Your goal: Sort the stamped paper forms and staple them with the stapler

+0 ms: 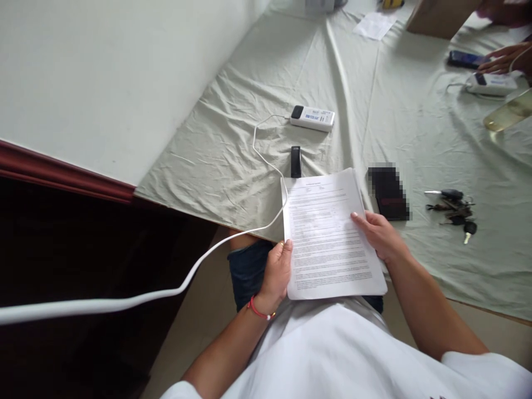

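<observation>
A stack of printed papers (328, 238) is held between my two hands, over my lap and the table's near edge. My left hand (278, 270) grips the lower left side, thumb on top and the other fingers hidden beneath. On the right side, my right hand (380, 233) pinches the sheets with its thumb on the top page. Just beyond the papers' upper edge stands a black stapler-like object (295, 162), its exact kind unclear. A white cable passes over the left edge of the stack.
A white power bank (312, 118) lies farther back, joined to the white cable (195, 271). Right of the papers are a pixelated dark object (389, 192) and a bunch of keys (453, 208). Another person's hand (505, 58) is near a phone (467, 59) and a bottle (509, 113).
</observation>
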`<action>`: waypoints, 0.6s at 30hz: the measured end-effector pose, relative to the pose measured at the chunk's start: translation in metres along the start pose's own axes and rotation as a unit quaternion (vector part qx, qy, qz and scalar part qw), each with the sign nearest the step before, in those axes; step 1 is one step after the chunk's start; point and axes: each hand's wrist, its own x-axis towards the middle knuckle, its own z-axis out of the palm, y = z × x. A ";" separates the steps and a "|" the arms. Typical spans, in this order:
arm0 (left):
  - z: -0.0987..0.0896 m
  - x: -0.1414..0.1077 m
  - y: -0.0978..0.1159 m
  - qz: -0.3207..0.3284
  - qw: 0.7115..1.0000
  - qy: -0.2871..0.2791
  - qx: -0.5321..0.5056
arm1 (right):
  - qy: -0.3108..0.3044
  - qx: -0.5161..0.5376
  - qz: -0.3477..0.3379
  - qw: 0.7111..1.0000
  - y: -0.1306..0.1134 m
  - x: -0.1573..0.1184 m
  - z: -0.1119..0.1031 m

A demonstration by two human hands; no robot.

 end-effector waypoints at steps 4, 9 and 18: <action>-0.005 0.004 0.003 0.002 0.999 -0.023 0.041 | 0.052 -0.054 -0.089 0.993 0.006 0.001 -0.003; -0.007 0.004 0.011 -0.013 0.998 -0.053 0.015 | 0.033 -0.043 -0.064 0.997 0.006 -0.006 -0.010; 0.015 -0.008 0.014 -0.088 0.988 -0.105 -0.067 | 0.027 0.005 -0.090 0.996 0.017 -0.033 -0.039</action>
